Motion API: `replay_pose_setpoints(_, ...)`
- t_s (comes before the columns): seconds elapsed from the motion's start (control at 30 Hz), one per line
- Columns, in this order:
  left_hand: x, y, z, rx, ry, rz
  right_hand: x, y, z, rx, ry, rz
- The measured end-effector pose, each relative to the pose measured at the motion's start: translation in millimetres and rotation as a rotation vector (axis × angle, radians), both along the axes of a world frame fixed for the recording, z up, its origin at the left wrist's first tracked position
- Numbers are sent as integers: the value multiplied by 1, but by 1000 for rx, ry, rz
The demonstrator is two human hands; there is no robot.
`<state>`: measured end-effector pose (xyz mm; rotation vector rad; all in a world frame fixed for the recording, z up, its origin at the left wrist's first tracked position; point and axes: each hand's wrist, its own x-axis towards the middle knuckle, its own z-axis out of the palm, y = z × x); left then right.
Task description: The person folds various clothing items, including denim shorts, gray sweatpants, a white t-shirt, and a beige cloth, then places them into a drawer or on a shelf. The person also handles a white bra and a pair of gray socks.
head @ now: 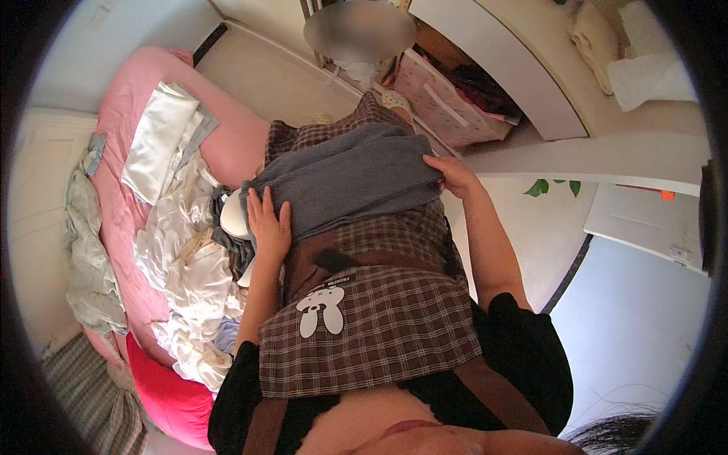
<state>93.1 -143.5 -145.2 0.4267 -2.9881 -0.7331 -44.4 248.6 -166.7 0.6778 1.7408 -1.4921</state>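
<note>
A dark grey folded garment (347, 176) lies across my lap, on the brown checked apron (369, 330). At its left end my left hand (270, 224) rests flat on the cloth, fingers spread. My right hand (452, 173) pinches the right end, its thumb on top and the other fingers partly hidden. Just left of my left hand are a white rounded item (234, 216), perhaps a bra cup, and dark crumpled clothing (242, 253).
The pink-covered bed (239, 131) carries a folded white cloth stack (162, 142) and rumpled white satiny clothes (187, 273). A red cushion-like item (170, 392) lies at its near end. Ahead on the right, a patterned fabric storage box (438, 102) holds clothes in an open cabinet.
</note>
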Motion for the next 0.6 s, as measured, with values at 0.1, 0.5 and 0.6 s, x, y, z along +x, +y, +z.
replay_pose_setpoints(0.1,4,-14,-6,28,50,12,-3,-1,5,-133,211,-137)
replay_pose_setpoints(0.5,-11,59,129,920,-188,-581,-18,-96,179,-122,968,354)
replay_pose_setpoints(0.6,-28,97,133,699,6,-904,-14,-148,229,-262,1116,449)
